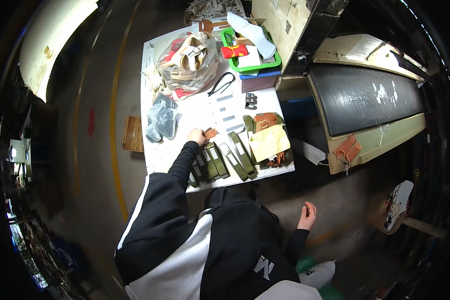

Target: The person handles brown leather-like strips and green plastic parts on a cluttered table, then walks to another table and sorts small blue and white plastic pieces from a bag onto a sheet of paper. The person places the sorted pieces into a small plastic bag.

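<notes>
Piece of brown leather-like material (211,133), mid-frame on white table (191,112): judged light, pliant, hard to damage, best pinched by an edge. Left hand (197,136) at its left end, fingers drawn together, too small in view to tell grip from touch. Right hand (307,217), lower right of frame, half open, fingers loosely curled, apparently holding nothing.

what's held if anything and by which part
The left hand is at the left end of a brown piece; whether it grips cannot be told. The right hand looks empty.
</notes>
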### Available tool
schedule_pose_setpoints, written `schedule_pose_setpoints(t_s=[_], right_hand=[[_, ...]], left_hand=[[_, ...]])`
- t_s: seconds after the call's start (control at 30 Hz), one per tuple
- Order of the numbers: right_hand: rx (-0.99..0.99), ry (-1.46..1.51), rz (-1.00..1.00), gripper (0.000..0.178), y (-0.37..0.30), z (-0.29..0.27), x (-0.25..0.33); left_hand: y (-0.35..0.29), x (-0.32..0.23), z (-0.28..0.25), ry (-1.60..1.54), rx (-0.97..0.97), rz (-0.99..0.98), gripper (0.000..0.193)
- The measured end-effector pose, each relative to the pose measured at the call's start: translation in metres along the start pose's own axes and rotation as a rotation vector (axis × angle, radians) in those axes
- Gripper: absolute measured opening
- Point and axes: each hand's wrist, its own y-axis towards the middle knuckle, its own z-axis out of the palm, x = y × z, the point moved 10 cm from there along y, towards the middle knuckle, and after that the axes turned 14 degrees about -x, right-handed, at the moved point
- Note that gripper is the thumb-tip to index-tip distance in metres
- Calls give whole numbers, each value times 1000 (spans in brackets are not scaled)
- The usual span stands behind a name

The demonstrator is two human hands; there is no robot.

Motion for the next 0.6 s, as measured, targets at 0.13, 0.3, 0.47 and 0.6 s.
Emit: schedule_pose_setpoints(t_s=[0.13,0.3,0.47,0.6], right_hand=[[-9,87,-51,19,14,8,27],[133,331,-60,18,23,45,85],[486,694,23,33,2,89,200],[559,683,-52,33,-3,109,224]], left_hand=[[-7,-38,-21,-776,15,-94,33],[-99,-173,-83,-1686,421,-274,29],[-193,-278,-108,-1877,710,-308,40],[-215,-292,-102,-1820,516,-196,31]])
